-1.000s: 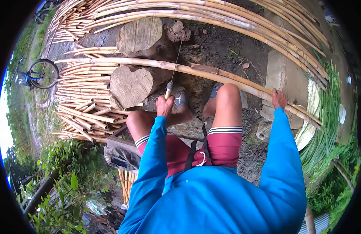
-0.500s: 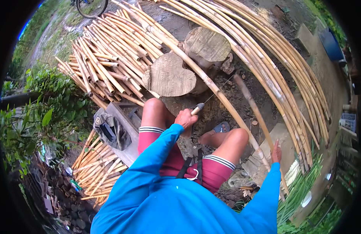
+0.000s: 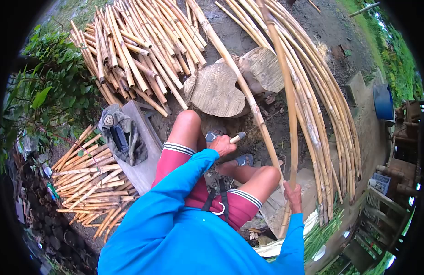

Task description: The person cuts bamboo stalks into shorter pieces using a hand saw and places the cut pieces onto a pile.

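My left hand (image 3: 222, 145) is closed around the pale handle of a long thin-bladed knife (image 3: 238, 137). Its narrow blade, seen nearly edge-on, points right toward a bamboo pole (image 3: 244, 85) that crosses the cut log stumps. My right hand (image 3: 293, 198) grips a second bamboo pole (image 3: 287, 87) beside my knee. This pole stretches up past the top of the view, and its lower part runs down beyond my hand. The first pole's near end lies close to my right hand; whether they touch, I cannot tell.
Two flat-topped stumps (image 3: 219, 91) stand ahead. Long bamboo poles (image 3: 322, 105) lie to the right, with cut bamboo pieces (image 3: 129, 50) piled ahead left and more pieces (image 3: 93, 178) near the bench (image 3: 150, 151). A cap (image 3: 122, 135) rests on the bench. A blue container (image 3: 384, 103) stands far right.
My right hand, earlier with a finger stretched out beside a pole, now grips a pole whose far end reaches out of view. The view has shifted; my left hand still holds the knife.
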The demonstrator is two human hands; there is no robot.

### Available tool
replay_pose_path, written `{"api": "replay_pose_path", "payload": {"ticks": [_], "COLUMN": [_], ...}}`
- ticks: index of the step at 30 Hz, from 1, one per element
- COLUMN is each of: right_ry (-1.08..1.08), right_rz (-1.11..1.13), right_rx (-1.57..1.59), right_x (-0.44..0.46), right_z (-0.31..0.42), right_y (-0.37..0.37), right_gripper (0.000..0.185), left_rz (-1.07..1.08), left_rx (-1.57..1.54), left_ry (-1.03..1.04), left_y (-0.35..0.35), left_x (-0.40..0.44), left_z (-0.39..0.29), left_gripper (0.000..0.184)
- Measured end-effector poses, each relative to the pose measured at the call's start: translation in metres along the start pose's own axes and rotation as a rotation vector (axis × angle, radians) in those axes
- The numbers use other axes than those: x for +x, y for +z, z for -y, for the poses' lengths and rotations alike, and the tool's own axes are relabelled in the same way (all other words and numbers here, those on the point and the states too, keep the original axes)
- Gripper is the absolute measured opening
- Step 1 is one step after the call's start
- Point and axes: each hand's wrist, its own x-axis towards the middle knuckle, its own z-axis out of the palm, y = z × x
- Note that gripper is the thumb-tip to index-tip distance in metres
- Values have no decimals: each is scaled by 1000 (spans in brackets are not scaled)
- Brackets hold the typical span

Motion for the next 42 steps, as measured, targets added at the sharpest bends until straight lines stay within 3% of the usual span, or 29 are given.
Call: {"api": "replay_pose_path", "payload": {"ticks": [5,8,13,17,20,21,23,25,28,32,38,42], "right_ry": [-289,30,262,97,-55,-69,-18,-106,-94,-175,-642,-597], "right_rz": [134,402,322,439,406,411,417,280,216,209,-31,-60], "right_rx": [157,93,344,164,329,328,-26,-3,24,30,-188,-279], "right_x": [-32,-43,-54,-24,-26,-18,-2,-5,-15,24,135,195], "right_z": [200,183,173,219,290,283,231,193,199,261,347,390], "right_y": [21,20,36,35,49,46,38,56,82,135,220,253], "right_gripper": [28,28,21,24,30,30,29,26,27,36,43,50], "left_rz": [-93,-46,69,69,83,64,57,52,90,168,41,40], "left_rx": [-34,-58,-128,-148,-164,-170,-161,-173,-220,-253,-253,-253], "left_ry": [101,47,-86,-101,-73,-56,-74,-72,-84,-108,-76,-104], "left_y": [9,-1,-10,-11,-4,-11,-7,-1,-8,-9,17,23], "left_x": [2,-2,-6,-9,-13,-9,-5,-2,-9,-6,3,6], "left_z": [9,2,-9,-11,-7,-9,-6,-1,-8,-8,2,5], "left_gripper": [40,39,45,45,45,44,44,44,42,44,46,49]}}
